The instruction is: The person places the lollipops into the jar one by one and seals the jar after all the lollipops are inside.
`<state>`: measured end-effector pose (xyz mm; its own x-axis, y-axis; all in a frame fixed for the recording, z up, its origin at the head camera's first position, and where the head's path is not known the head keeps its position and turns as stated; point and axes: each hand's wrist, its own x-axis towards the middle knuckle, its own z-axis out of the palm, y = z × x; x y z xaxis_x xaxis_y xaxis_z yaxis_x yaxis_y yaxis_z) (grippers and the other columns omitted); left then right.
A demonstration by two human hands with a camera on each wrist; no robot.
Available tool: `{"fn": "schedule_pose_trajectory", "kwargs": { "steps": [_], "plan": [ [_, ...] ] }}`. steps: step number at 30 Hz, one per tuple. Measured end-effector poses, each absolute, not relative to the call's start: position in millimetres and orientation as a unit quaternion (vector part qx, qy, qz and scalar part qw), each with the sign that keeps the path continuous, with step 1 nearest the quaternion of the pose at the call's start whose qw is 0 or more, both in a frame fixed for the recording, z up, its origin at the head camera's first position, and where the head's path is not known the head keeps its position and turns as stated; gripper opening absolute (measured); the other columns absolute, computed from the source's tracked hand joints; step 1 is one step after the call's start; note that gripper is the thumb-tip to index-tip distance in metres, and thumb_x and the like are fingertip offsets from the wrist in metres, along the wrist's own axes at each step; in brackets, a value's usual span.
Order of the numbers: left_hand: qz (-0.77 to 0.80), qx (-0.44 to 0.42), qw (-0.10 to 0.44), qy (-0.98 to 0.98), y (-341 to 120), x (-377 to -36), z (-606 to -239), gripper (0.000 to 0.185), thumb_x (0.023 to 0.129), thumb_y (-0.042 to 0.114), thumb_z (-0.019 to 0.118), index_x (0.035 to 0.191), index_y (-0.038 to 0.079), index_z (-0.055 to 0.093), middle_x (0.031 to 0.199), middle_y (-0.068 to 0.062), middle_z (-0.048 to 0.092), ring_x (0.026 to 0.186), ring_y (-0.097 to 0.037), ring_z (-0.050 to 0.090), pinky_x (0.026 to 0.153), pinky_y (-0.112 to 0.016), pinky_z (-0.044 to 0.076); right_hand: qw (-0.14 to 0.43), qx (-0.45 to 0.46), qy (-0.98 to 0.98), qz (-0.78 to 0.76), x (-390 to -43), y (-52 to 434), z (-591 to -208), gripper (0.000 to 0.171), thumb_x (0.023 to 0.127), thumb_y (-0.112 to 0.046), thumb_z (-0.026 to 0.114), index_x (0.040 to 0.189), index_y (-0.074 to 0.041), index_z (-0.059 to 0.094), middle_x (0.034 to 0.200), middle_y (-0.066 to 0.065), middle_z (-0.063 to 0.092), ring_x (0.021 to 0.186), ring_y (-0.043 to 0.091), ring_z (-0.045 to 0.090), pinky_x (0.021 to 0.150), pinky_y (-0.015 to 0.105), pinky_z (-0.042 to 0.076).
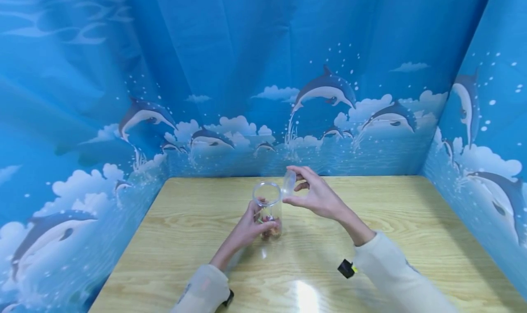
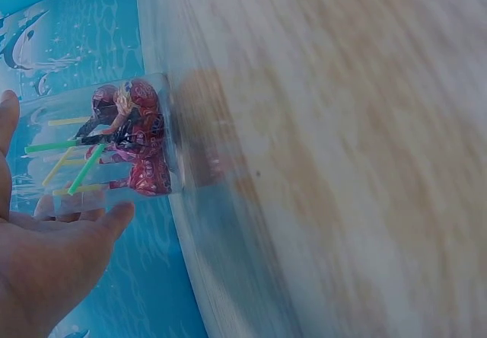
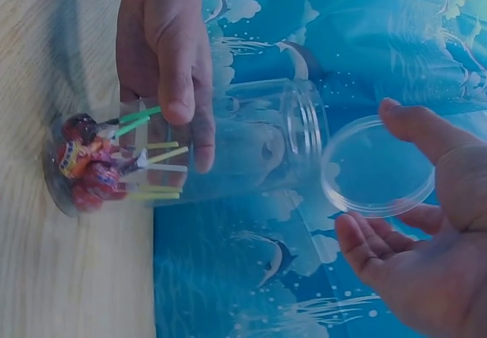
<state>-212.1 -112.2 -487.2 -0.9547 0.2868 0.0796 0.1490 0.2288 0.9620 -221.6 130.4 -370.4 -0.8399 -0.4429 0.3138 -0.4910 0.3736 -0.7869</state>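
A clear plastic jar (image 1: 268,208) was seen standing upright on the wooden worktop (image 1: 370,276), just left of the middle of the head view. The left hand (image 1: 246,230) was wrapped around the jar's lower part, so that its grip was closed on the jar wall; in the right wrist view the thumb and fingers (image 3: 176,71) were laid across the clear wall, near the upper left of the frame. The jar's mouth was open.

At the bottom of the jar a cluster of lollipops (image 3: 87,163) in red and orange wrappers was seen, with green, yellow and white sticks pointing towards the mouth. In the left wrist view the same sweets (image 2: 131,136) were shown left of centre, with the left palm at the lower left edge of the frame.

A clear round lid (image 1: 289,183) was held in the right hand (image 1: 319,194), just to the right of the jar's rim and slightly above it, clear of the mouth. The lid was pinched at its edge between thumb and fingertips, so this grip was narrow and closed on the lid. In the right wrist view the lid (image 3: 377,167) was seen right of centre, just beside the threaded neck of the jar (image 3: 300,136), turned face-on to the camera.

Both forearms were covered by pale sleeves (image 1: 391,262). A blue dolphin-printed curtain (image 1: 247,75) was hung behind and to both sides of the worktop.
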Motion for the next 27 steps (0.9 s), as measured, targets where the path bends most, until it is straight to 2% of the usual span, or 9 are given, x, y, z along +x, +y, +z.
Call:
{"fn": "schedule_pose_trajectory", "kwargs": {
  "steps": [8, 19, 27],
  "plan": [
    [0.619, 0.136, 0.058, 0.771, -110.6, -211.8, -486.8, 0.074, 0.090, 0.015, 0.081, 0.147, 0.003, 0.035, 0.153, -0.026, 0.045, 0.142, -0.050, 0.040, 0.116, -0.065, 0.033, 0.051, 0.297, -0.789, 0.535, -227.7, 113.1, -380.6, 0.080, 0.085, -0.014, 0.086, 0.153, -0.003, 0.046, 0.139, 0.016, 0.052, 0.120, 0.032, 0.058, 0.106, 0.043, 0.052],
    [0.616, 0.126, 0.070, 0.774, -110.3, -211.6, -484.8, 0.074, 0.091, 0.019, 0.081, 0.147, 0.006, 0.035, 0.157, -0.022, 0.043, 0.146, -0.048, 0.034, 0.118, -0.065, 0.029, 0.097, 0.273, -0.802, 0.523, -229.2, 97.6, -391.0, 0.079, 0.083, -0.021, 0.088, 0.151, -0.005, 0.050, 0.143, 0.013, 0.053, 0.118, 0.031, 0.061, 0.098, 0.051, 0.055],
    [0.614, 0.130, 0.071, 0.775, -111.3, -211.4, -485.6, 0.083, 0.090, 0.021, 0.082, 0.154, 0.005, 0.030, 0.160, -0.022, 0.039, 0.149, -0.045, 0.030, 0.119, -0.067, 0.025, 0.106, 0.272, -0.807, 0.514, -229.2, 88.9, -395.9, 0.079, 0.081, -0.021, 0.090, 0.149, -0.003, 0.052, 0.144, 0.013, 0.056, 0.118, 0.031, 0.059, 0.097, 0.055, 0.054]
  ]
}}
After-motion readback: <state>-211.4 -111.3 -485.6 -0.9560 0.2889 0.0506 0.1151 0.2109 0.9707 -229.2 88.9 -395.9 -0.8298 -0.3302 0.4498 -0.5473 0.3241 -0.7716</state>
